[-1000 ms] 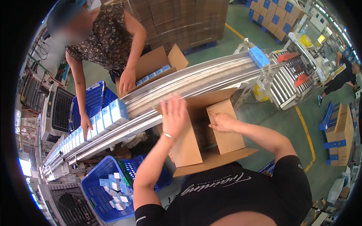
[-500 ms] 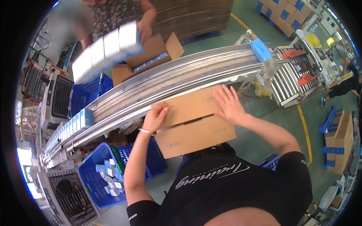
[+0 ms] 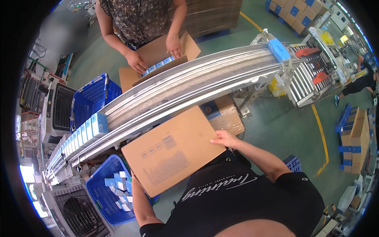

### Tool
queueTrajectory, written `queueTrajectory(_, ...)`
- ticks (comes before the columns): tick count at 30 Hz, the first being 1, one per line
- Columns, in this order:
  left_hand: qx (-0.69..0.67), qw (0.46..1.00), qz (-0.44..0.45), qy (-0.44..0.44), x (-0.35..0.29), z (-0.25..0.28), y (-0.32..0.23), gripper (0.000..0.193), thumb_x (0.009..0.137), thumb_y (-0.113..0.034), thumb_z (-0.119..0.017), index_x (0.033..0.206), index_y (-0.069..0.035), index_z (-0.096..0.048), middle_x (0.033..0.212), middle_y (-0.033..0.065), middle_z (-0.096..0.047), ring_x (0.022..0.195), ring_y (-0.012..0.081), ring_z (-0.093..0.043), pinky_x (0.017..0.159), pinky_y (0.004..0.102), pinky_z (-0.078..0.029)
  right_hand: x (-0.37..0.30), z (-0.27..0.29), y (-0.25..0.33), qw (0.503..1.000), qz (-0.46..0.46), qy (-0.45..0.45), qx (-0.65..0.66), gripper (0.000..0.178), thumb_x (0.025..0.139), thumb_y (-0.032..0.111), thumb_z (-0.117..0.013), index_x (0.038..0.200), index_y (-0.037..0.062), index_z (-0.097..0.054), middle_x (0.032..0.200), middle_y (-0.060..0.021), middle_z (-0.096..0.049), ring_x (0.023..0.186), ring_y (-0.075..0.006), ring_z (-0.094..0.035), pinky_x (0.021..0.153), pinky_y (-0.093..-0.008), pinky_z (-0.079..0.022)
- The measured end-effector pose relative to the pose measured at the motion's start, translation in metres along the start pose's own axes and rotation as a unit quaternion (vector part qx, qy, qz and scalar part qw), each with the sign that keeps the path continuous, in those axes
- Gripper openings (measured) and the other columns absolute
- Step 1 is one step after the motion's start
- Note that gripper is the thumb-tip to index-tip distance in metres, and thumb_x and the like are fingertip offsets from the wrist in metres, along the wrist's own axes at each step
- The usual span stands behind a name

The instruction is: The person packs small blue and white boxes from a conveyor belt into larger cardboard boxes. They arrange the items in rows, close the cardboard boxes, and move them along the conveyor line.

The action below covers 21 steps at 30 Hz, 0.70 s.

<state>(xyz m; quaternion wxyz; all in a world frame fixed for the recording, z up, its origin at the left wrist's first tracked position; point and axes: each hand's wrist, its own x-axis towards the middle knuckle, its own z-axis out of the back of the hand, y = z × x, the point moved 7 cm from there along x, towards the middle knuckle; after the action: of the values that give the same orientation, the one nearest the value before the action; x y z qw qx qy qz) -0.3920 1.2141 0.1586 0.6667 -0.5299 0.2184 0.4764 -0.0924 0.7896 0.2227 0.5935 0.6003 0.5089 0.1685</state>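
Observation:
A closed cardboard box is tilted in front of my body, one broad printed side facing up. My right hand grips its right edge, thumb on top and the other fingers tucked along the side. At the lower left edge is my left hand, holding the box from that side; its fingers are hidden behind the cardboard. Beneath the right end of the box, another carton with blue tape shows beside the conveyor.
The conveyor runs across, carrying a row of blue-white boxes and one blue pack. Across it, a co-worker's hands rest at an open carton. Blue crates stand nearby, one holding small boxes.
The cardboard box has been turned and tilted, its seamed flap side giving way to a printed side. My hands shifted to its edges. The co-worker's row of packs has gone down into the carton.

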Motion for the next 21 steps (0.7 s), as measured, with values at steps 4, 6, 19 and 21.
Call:
queueTrajectory(4, -0.48, 0.842, -0.153, 0.195, -0.023, -0.064, -0.092, 0.053, 0.09, -0.05, -0.043, 0.126, -0.011, -0.047, 0.124, 0.0094, -0.053, 0.111, 0.0268, -0.051, 0.095, 0.0433, -0.04, -0.042, -0.061, 0.137, 0.985, 0.153, 0.028, -0.075, 0.064, 0.085, 0.02, -0.061, 0.135, -0.0013, -0.027, 0.111, -0.0166, -0.059, 0.098, -0.0219, -0.06, 0.087, -0.0328, -0.046)
queueTrajectory(6, -0.294, 0.941, -0.126, 0.109, 0.0, -0.085, -0.096, 0.059, 0.089, -0.055, -0.041, 0.128, -0.01, -0.045, 0.124, 0.008, -0.052, 0.113, 0.0231, -0.049, 0.095, 0.0416, -0.039, -0.041, -0.111, 0.168, 0.953, 0.201, 0.074, -0.212, 0.071, 0.086, 0.021, -0.058, 0.138, -0.0011, -0.015, 0.11, -0.0193, -0.059, 0.098, -0.0256, -0.06, 0.087, -0.0345, -0.045)
queueTrajectory(19, 0.053, 0.925, -0.337, -0.166, -0.069, -0.164, -0.255, 0.051, 0.087, -0.02, -0.05, 0.132, -0.002, -0.035, 0.101, 0.0264, -0.061, 0.096, 0.041, -0.058, 0.082, 0.0443, -0.047, -0.006, -0.111, 0.124, 0.91, 0.162, 0.016, -0.381, 0.063, 0.084, 0.041, -0.059, 0.13, 0.0021, -0.042, 0.136, -0.0215, -0.038, 0.128, -0.0352, -0.033, 0.105, -0.0416, -0.03)
queueTrajectory(21, 0.05, 0.927, -0.324, -0.181, -0.067, -0.165, -0.252, 0.05, 0.087, -0.019, -0.049, 0.132, -0.002, -0.035, 0.101, 0.0254, -0.061, 0.095, 0.0405, -0.059, 0.081, 0.0443, -0.047, -0.051, -0.04, 0.167, 0.704, 0.261, -0.297, -0.589, 0.055, 0.079, 0.031, -0.062, 0.123, 0.0032, -0.046, 0.129, -0.0192, -0.043, 0.124, -0.0373, -0.035, 0.101, -0.0505, -0.029)
